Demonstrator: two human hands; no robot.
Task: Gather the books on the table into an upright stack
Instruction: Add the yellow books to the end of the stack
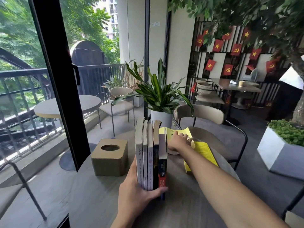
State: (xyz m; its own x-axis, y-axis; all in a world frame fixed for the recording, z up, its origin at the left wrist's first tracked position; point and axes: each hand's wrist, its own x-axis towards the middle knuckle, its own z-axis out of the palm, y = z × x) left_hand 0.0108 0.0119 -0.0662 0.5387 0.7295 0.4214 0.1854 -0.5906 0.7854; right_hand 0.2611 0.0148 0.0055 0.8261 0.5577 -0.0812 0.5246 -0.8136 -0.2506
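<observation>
Left hand [139, 191] steadies books [150, 155] (tissue box [109, 157] beside).

Upright books [150, 155] on table [189, 203], tissue box [109, 157] left, open book [199, 151] right.

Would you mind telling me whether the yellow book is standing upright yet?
No. The yellow book lies flat on the table under the right hand, beside the upright books.

Most print here is too small or blurred to read. The black-and-red paperback spine [162, 168], rightmost of the upright books, carries white lettering near its middle and more on the red lower band, neither legible. The white spines [144, 162] beside it bear thin vertical titles, unreadable. The open yellow book [203, 153] shows fine printed lines, also illegible.
</observation>
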